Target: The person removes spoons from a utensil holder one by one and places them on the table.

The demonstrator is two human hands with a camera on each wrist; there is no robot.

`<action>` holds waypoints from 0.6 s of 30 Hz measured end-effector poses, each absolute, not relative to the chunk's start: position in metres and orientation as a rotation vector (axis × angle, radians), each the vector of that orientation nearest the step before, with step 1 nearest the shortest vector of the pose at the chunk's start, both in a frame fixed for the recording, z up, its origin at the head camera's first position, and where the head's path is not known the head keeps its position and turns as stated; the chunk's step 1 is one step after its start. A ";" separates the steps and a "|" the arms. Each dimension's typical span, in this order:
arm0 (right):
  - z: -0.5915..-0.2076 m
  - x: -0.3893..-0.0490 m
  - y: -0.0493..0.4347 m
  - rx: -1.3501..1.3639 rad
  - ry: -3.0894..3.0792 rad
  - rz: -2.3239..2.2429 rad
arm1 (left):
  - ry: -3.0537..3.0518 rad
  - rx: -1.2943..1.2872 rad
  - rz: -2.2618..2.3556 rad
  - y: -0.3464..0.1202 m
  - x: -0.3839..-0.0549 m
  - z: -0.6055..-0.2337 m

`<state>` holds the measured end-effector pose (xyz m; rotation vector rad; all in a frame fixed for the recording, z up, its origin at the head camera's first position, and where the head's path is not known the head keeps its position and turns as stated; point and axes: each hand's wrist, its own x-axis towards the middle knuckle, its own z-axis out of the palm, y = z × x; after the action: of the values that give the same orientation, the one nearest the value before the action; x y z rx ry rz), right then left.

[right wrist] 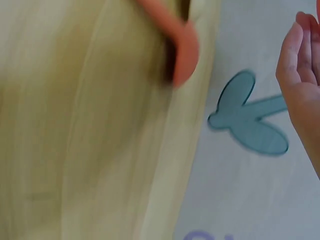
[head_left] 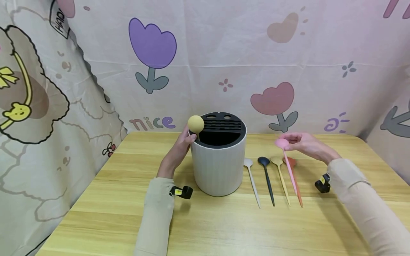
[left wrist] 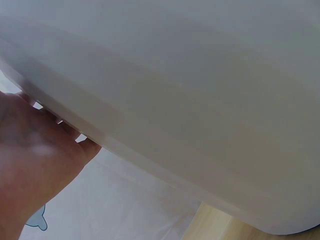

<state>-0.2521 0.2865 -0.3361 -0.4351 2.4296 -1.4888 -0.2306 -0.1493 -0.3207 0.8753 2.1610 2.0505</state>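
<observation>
A white ribbed utensil holder (head_left: 218,170) with a black slotted top (head_left: 222,123) stands upright on the table. My left hand (head_left: 182,151) grips its left side, the thumb at the rim and the fingers against the outer wall (left wrist: 165,110). A pale yellow spoon (head_left: 196,123) stands in the holder beside that thumb, bowl up. My right hand (head_left: 302,145) pinches a pink spoon (head_left: 282,143) near its bowl, the handle slanting down toward the table. Below it lies an orange spoon (head_left: 298,185), whose bowl (right wrist: 186,55) shows in the right wrist view.
To the right of the holder, a white spoon (head_left: 253,181), a dark navy spoon (head_left: 268,181) and a cream-yellow spoon (head_left: 283,180) lie in a row with handles toward me. A printed cloth (head_left: 205,85) hangs behind the wooden table (head_left: 105,199).
</observation>
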 end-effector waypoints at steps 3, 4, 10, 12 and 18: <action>-0.340 -0.252 0.299 -0.422 2.468 -1.399 | 2.167 0.872 2.043 -0.150 -0.231 -0.321; -0.341 -0.252 0.303 -0.424 2.474 -1.377 | 2.167 0.868 2.044 -0.150 -0.231 -0.320; -0.354 -0.254 0.325 -0.433 2.404 -1.365 | 2.155 0.858 2.054 -0.151 -0.231 -0.320; -0.358 -0.255 0.331 -0.443 2.362 -1.391 | 2.155 0.855 2.055 -0.151 -0.231 -0.321; -0.369 -0.255 0.350 -0.426 2.416 -1.336 | 2.148 0.860 2.059 -0.150 -0.230 -0.320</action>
<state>-0.2550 0.3501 -0.3686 -0.4256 2.4163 -1.3355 -0.2296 -0.1496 -0.3202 0.8601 2.1479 2.0592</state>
